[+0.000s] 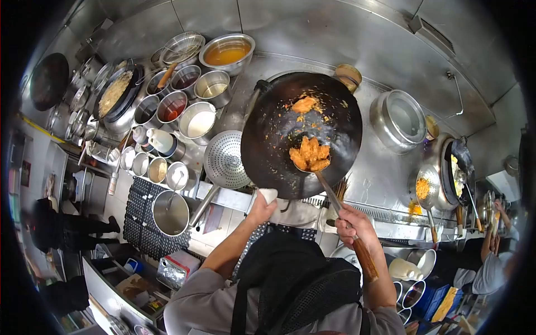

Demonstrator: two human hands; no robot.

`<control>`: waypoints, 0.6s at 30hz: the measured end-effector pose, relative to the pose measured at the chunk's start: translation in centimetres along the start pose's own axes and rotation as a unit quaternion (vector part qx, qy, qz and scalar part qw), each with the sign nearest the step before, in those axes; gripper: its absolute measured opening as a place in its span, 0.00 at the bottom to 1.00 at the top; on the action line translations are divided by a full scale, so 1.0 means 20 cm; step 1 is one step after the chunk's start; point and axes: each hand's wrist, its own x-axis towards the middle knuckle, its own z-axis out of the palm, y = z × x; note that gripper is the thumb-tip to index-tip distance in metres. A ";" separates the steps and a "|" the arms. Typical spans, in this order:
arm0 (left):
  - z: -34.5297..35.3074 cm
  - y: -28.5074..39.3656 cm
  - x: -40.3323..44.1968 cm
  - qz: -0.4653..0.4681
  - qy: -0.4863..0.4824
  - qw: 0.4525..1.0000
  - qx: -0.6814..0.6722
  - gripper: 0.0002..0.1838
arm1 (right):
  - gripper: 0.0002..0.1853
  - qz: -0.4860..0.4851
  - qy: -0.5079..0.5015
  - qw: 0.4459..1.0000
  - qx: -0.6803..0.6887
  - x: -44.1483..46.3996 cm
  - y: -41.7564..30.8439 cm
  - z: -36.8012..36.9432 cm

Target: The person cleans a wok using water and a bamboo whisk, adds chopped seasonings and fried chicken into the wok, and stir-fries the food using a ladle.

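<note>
A large dark wok (268,167) sits in front of me, with bits of chopped garnish scattered over its inside. My right hand (357,225) is closed around the wooden handle of a ladle (329,191). The ladle's bowl is heaped with orange-brown fried pieces (310,154) and rests low inside the wok. One more fried piece (305,104) lies further back among the bits. My left hand (262,209) grips a folded white cloth (269,195) at the wok's near left rim. Whether a wok handle is under the cloth is hidden.
A perforated strainer (226,160) lies left of the wok, beside metal pots of sauces (171,106) and a bowl of orange liquid (227,53). A steel pot (398,121) stands right. Further right, a ladle of orange food (422,188) lies near another wok. Other people stand at both sides.
</note>
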 end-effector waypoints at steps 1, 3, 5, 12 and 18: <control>-0.01 -0.20 0.03 0.103 0.014 0.993 0.057 0.36 | 0.23 -0.003 -0.001 1.000 -0.002 -0.01 -0.02 0.02; -0.06 -0.12 0.01 0.057 0.027 0.997 0.039 0.36 | 0.21 -0.013 -0.051 0.997 0.052 -0.07 -0.04 0.06; -0.07 0.00 0.00 0.061 0.043 0.997 0.027 0.36 | 0.19 -0.010 -0.060 0.996 0.072 -0.08 -0.07 0.09; 0.09 0.29 0.01 -0.074 0.006 0.978 -0.196 0.26 | 0.16 -0.028 -0.016 0.998 0.047 0.11 -0.07 0.00; 0.17 0.46 0.01 -0.237 -0.057 0.868 -0.432 0.16 | 0.14 -0.073 0.013 0.997 0.005 0.15 -0.02 -0.08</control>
